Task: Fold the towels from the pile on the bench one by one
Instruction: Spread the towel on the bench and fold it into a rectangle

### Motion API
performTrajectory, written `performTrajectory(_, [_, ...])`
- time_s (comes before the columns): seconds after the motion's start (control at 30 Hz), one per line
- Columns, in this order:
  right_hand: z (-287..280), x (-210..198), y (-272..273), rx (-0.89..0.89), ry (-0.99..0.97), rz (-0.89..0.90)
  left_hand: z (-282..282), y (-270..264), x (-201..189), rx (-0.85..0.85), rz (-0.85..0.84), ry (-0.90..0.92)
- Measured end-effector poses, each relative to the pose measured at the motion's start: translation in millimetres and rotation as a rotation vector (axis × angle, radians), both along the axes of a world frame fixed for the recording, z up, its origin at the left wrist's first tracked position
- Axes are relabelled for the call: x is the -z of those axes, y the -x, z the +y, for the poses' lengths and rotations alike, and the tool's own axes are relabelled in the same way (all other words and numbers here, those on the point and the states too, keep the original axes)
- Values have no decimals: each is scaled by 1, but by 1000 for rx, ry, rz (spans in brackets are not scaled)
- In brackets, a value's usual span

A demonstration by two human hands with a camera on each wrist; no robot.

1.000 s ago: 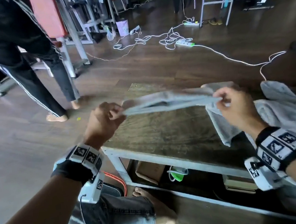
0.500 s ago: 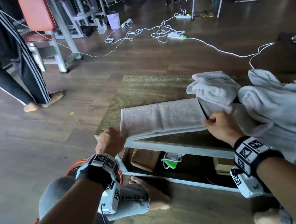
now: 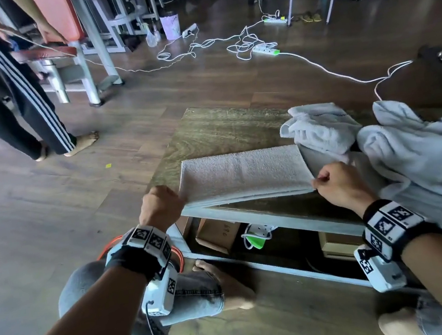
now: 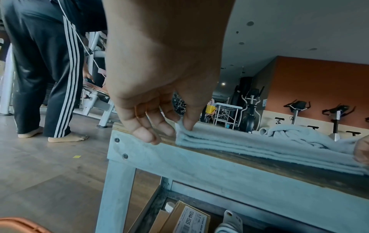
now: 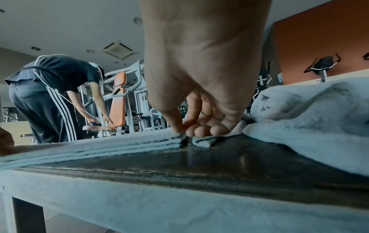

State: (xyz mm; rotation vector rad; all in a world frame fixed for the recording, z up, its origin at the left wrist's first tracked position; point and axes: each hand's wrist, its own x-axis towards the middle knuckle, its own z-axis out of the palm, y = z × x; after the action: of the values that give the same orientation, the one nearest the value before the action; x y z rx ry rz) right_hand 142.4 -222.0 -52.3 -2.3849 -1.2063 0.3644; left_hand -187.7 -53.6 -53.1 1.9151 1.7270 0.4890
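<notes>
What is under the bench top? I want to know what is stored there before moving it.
Under the bench a cardboard box, a white and green plug and another box show; the bench top hides whatever lies further back.

towels (image 3: 243,174) on wooden bench (image 3: 217,133)

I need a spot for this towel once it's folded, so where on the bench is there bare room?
Bare wood shows on the bench beyond the folded towel, left of the towel pile, out to the far left corner. A thin strip runs along the near edge. The right side is crowded with crumpled towels.
</notes>
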Motion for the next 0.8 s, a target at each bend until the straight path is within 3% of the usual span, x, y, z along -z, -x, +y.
performTrajectory(0.1, [-1,7,1,-23,-113,-99,-4,-2,8,90,68,-147])
performTrajectory(0.2, [-1,13,5,-249,-250,-239,-11,-10,14,328,109,-319])
performTrajectory(0.3, [2,16,15,-406,-210,-267,-21,-27,14,496,155,-379])
performTrajectory(0.53, [13,25,20,-365,-248,-190,-26,-43,17,496,138,-373])
performTrajectory(0.8, [3,27,16,-469,-350,-154,-25,-39,20,537,107,-408])
